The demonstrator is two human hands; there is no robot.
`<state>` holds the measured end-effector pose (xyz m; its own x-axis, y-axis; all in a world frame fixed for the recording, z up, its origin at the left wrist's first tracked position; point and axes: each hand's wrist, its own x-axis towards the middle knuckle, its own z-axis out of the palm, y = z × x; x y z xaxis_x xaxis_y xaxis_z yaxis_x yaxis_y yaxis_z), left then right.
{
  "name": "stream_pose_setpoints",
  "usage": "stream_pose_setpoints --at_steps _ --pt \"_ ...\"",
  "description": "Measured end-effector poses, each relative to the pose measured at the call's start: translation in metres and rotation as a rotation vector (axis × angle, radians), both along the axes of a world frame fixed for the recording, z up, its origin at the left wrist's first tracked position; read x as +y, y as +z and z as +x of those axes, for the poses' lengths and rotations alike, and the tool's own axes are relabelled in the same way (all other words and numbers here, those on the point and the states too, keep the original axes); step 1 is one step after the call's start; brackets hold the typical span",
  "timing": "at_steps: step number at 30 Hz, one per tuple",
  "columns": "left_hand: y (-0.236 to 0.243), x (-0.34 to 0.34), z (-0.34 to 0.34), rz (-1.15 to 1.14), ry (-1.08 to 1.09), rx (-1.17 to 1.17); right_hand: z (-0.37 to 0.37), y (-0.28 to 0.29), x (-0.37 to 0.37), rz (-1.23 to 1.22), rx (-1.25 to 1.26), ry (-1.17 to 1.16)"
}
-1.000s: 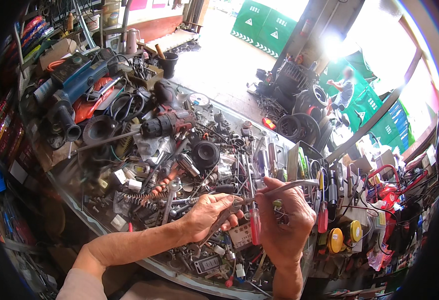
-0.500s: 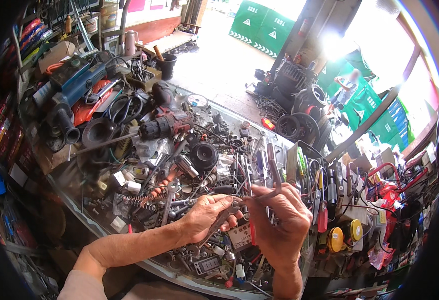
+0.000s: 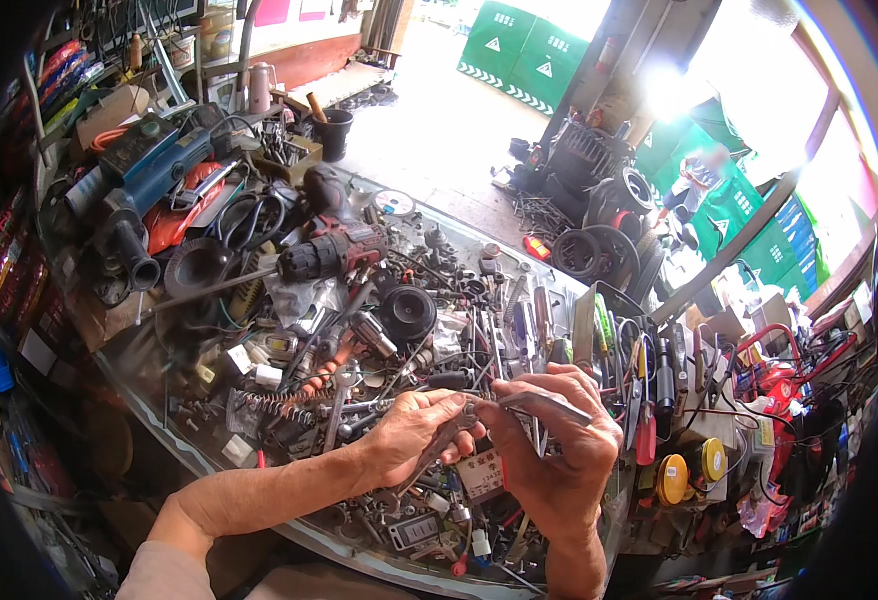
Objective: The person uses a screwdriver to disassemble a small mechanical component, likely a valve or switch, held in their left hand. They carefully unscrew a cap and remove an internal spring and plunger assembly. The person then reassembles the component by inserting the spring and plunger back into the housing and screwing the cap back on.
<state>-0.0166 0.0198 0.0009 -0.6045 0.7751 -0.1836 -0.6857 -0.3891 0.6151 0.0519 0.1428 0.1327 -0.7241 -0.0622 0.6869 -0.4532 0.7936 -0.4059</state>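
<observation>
My left hand [image 3: 416, 432] is closed around a grey metal wrench [image 3: 425, 462], whose lower end slants down to the left below my fingers. Close beside it, my right hand [image 3: 564, 435] pinches a bent grey metal bar [image 3: 549, 404]. One end of the bar meets the wrench head between my fingertips, where the exact contact is too small to make out. Both hands are above a workbench heaped with loose parts. A small printed card [image 3: 483, 474] lies below them.
A red-and-black power drill [image 3: 331, 252], a round black part [image 3: 408, 313] and a coil spring [image 3: 277, 405] crowd the bench. A blue angle grinder [image 3: 167, 165] lies back left. Screwdrivers and pliers stand at right, near yellow round tins [image 3: 672, 480]. Tyres [image 3: 609, 255] and a person are beyond.
The bent bar has turned in my right hand: its long arm pointed up and away, and now points right across my palm. My left hand and the wrench stay nearly still.
</observation>
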Motion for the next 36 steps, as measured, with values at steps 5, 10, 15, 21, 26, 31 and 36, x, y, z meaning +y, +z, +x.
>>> stream_pose_setpoints --at_steps 5,10,15,21,26,31,36 --pt "0.003 -0.001 -0.001 -0.005 -0.015 -0.004 0.000 -0.005 0.001 0.014 0.060 -0.045" --pt "0.012 0.000 0.001 -0.099 0.014 -0.029 0.001 -0.010 0.002 -0.092 0.013 -0.148" --pt "0.006 -0.002 -0.001 -0.047 -0.018 0.004 0.002 -0.002 0.000 -0.036 0.003 -0.066" --pt "0.004 -0.002 -0.001 -0.030 -0.011 -0.010 0.002 -0.002 0.003 0.016 0.033 -0.087" --pt "0.003 -0.002 -0.002 -0.053 -0.018 -0.022 0.004 -0.004 0.003 -0.101 -0.046 -0.152" --pt "0.004 -0.001 -0.001 -0.054 -0.019 -0.018 0.004 -0.004 0.004 -0.140 -0.056 -0.136" --pt "0.002 0.000 -0.002 -0.048 -0.027 -0.023 0.008 -0.002 0.002 -0.386 0.012 -0.136"
